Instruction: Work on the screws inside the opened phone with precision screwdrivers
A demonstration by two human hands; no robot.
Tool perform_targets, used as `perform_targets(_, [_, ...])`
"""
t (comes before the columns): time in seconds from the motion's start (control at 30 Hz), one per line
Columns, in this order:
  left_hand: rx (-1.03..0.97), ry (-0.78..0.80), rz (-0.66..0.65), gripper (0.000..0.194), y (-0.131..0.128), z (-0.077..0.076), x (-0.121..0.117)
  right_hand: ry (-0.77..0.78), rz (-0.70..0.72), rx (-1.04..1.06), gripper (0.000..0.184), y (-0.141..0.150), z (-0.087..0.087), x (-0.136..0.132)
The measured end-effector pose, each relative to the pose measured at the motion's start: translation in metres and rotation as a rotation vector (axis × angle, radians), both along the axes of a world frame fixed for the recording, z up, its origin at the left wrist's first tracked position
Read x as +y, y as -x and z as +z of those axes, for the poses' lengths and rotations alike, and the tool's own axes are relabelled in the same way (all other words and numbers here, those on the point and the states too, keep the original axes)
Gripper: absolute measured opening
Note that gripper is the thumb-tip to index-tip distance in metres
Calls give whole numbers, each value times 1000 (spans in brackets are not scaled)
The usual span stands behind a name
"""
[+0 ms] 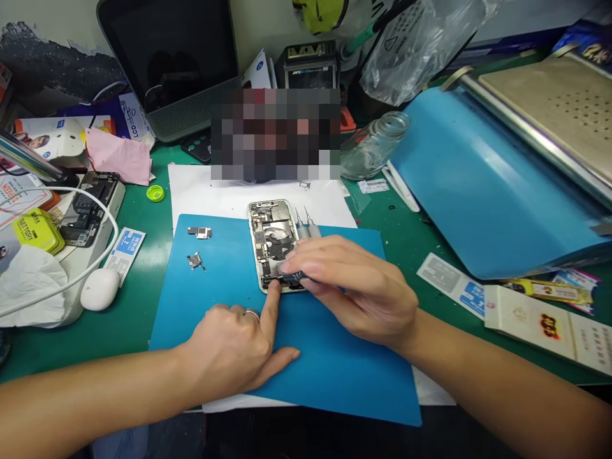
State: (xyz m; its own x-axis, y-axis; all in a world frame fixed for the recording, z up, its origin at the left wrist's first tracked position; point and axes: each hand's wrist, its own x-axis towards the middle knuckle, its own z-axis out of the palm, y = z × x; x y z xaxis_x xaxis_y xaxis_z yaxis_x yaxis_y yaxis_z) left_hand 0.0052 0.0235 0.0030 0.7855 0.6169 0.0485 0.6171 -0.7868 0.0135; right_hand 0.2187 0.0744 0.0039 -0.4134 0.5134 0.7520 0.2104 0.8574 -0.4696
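An opened smartphone lies on a blue mat, its inner parts exposed. The extended index finger of my left hand touches the phone's lower edge; the thumb points out and the other fingers are curled. My right hand is closed around a dark slim tool at the phone's lower end. Its exact kind is hidden by my fingers. Just behind that hand, two thin-tipped screwdrivers lie beside the phone. Left of the phone on the mat are a small metal-and-black part and a small bracket-like part.
White paper lies under the mat. A second opened phone, a white cable and a white rounded object are at left. A glass jar tilts at the back. A cigarette box lies at right.
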Motion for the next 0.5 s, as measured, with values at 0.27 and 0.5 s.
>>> perform_targets(0.27, [-3,1,-7,79,2,-3,0,13,-17,5,54,0,-2,-1])
perform_targets(0.5, [-12,6,0,77,1,-2,0,36,1,19,54,2,-3,-1])
